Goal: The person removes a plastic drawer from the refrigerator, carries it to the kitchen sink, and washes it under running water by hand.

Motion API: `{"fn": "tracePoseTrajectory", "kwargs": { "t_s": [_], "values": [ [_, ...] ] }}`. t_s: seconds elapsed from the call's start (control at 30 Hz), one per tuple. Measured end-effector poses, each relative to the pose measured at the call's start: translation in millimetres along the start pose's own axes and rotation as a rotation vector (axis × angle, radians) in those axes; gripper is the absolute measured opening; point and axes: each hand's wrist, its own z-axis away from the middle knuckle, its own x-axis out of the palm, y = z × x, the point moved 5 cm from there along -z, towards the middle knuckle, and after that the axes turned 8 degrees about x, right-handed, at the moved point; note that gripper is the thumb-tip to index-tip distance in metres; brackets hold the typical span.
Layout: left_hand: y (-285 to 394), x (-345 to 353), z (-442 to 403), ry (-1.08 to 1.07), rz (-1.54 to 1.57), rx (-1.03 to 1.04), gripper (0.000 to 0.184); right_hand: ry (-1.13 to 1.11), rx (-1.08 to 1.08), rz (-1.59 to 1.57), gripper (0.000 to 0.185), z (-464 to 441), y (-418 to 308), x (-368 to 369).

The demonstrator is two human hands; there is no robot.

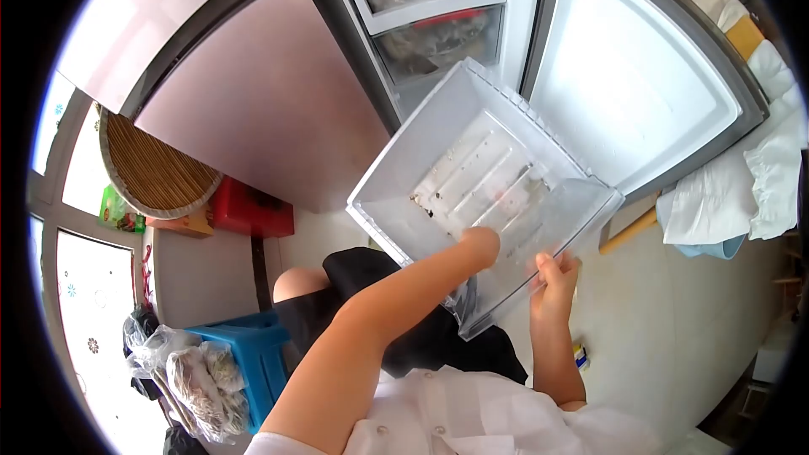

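Observation:
A clear plastic freezer drawer (pixel 396 170) is out of the fridge and tilted in front of me, over my lap. Dark crumbs and specks of dirt lie on its ribbed bottom. My right hand (pixel 554 280) grips the rim of its transparent front panel, thumb on top. Inside the drawer, near that panel, is my left hand (pixel 480 247), bent at the wrist. Its fingers are hidden, so I cannot see whether it holds anything.
The fridge door (pixel 632 76) stands wide on the right; filled freezer drawers (pixel 438 42) sit inside the fridge. A blue stool (pixel 265 362) and plastic bags (pixel 198 379) are at lower left. A red box (pixel 251 209) and a round woven mat (pixel 156 164) are farther left.

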Motion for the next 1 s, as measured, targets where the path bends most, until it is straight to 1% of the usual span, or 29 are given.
{"fn": "tracePoseTrajectory", "kwargs": {
  "t_s": [0.07,0.17,0.2,0.33,0.4,0.43,0.5,0.57,0.6,0.63,0.7,0.73,0.77,0.83,0.87,0.97,1.0],
  "values": [
    [4,-1,-2,-0.061,-0.049,0.074,0.025,-0.021,0.001,0.013,0.019,-1,-2,-2],
    [2,7,-9,-0.097,-0.125,0.068,0.025,-0.044,-0.001,0.016,0.022,-7,-2,-1],
    [0,10,-11,-0.109,-0.112,0.047,0.023,-0.045,0.006,0.019,0.023,-9,-1,-2],
    [-6,25,-21,-0.130,-0.056,0.111,0.029,-0.035,0.014,-0.004,0.025,-14,2,-7],
    [-3,12,-14,-0.124,0.009,0.119,0.032,-0.043,0.016,-0.023,0.026,-17,4,-7],
    [-3,-3,-9,-0.085,0.049,0.121,0.032,-0.029,0.023,-0.023,0.026,-22,6,-10],
    [2,-63,21,-0.001,0.124,0.127,0.034,-0.003,0.029,-0.027,0.027,-35,11,-23],
    [-1,-136,54,0.085,0.363,0.315,0.034,0.026,0.025,-0.042,0.027,-45,11,-29],
    [-9,-168,64,0.041,0.608,0.300,0.035,0.040,0.026,-0.046,0.027,-49,11,-33],
    [-24,-199,65,0.098,0.790,0.344,0.033,0.050,0.037,-0.048,0.028,-55,14,-37],
    [-49,-270,78,0.451,0.858,0.386,0.030,0.070,0.053,-0.060,0.028,-66,20,-43],
    [-69,-298,67,0.583,0.905,0.360,0.029,0.102,0.067,-0.060,0.028,-69,22,-44],
    [-88,-324,54,0.704,1.016,0.306,0.032,0.137,0.082,-0.060,0.028,-71,24,-46],
    [-114,-371,29,0.954,0.980,0.200,0.035,0.179,0.105,-0.065,0.028,-77,30,-51],
    [-124,-390,14,1.038,0.933,0.135,0.030,0.186,0.116,-0.070,0.028,-80,33,-55],
    [-163,-438,-47,0.984,1.014,0.161,0.024,0.207,0.124,-0.073,0.027,-90,44,-63],
    [-178,-456,-69,0.991,0.904,0.104,0.022,0.217,0.125,-0.070,0.027,-93,47,-65]
  ]
}}
